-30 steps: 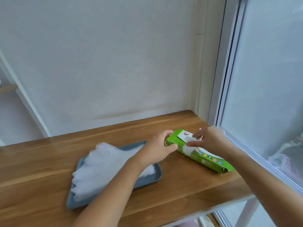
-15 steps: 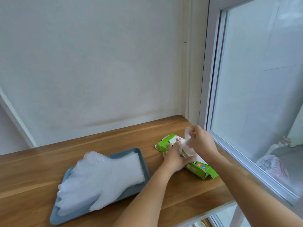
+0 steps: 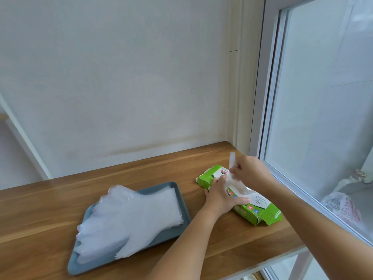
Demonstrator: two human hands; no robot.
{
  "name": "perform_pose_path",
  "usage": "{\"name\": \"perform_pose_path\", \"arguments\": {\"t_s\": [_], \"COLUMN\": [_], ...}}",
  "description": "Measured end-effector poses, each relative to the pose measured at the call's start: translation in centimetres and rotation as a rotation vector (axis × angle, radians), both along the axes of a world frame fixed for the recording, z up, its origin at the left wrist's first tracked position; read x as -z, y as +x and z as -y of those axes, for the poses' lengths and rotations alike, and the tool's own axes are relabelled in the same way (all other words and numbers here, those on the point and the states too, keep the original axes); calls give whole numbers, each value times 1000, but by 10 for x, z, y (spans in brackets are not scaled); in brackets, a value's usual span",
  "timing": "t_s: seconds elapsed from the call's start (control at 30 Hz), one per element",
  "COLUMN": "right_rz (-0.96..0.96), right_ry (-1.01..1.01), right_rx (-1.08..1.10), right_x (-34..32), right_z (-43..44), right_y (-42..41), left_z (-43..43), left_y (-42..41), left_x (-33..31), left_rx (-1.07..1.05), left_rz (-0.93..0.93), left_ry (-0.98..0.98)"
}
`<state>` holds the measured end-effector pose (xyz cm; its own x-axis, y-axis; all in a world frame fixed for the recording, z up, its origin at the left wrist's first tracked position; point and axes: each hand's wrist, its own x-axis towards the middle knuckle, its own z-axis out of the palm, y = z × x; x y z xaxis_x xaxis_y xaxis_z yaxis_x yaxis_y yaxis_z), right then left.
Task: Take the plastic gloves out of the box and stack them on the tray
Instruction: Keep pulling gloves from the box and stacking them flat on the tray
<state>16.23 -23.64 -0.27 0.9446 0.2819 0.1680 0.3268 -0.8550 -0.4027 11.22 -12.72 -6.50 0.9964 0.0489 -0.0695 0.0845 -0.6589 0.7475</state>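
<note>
Glove [image 3: 235, 183] pinched by right hand [image 3: 250, 172] above box [image 3: 261, 212] (left hand [image 3: 220, 197] presses it).

Box [image 3: 262, 213]: green carton with a white top panel, lying flat on the bench [image 3: 60, 205] near its right end; end flaps standing open; left hand [image 3: 220, 197] pressing on its top. Single glove [image 3: 235, 182]: thin, translucent white plastic, rising crumpled from the box's top opening; upper part pinched by the right hand [image 3: 250, 172]. Tray [image 3: 161, 187]: blue-grey, rectangular, flat on the bench, left of the box and apart from it; stack of gloves [image 3: 129, 221] lying on it, fingertips reaching over the left rim.
</note>
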Motion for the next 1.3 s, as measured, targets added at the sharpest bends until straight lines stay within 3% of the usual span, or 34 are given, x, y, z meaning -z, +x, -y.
{"name": "perform_pose_path", "arguments": {"t_s": [0.17, 0.33, 0.43, 0.5, 0.6, 0.67, 0.93, 1.13, 1.23, 1.3], "right_rz": [30, -215, -283, -282, -293, -267, -104, 43, 19, -50], "right_ry": [47, 239, 241, 105, -304, -394, 144, 213, 329, 298], "right_rx": [17, 131, 59, -68, -162, -153, -29, -54, -68, -61], "right_x": [-18, -24, -18, -24, -34, -28, -19, -53, -65, -73], "right_z": [1, 4, -6, -13, -12, -9, 1, -12, -8, 4], "right_y": [14, 33, 36, 31, 20, 16, 19, 35, 34, 29], "left_z": [2, 2, 6, 5, 8, 10, 6, 8, 8, 8], "left_y": [-7, -6, -4, 2, 7, 8, 5, -4, -5, -5], "left_x": [1, 8, 9, 13, 18, 20, 17, 7, 1, -2], "left_rx": [-4, -17, -7, -33, -69, -48, -41, -50, -89, -87], "left_rz": [35, 83, 37, 56, 70, 64, 33, 20, -44, -77], "left_ry": [-64, -23, 45, 36, 34, 57, 56, 30, -31, -60]}}
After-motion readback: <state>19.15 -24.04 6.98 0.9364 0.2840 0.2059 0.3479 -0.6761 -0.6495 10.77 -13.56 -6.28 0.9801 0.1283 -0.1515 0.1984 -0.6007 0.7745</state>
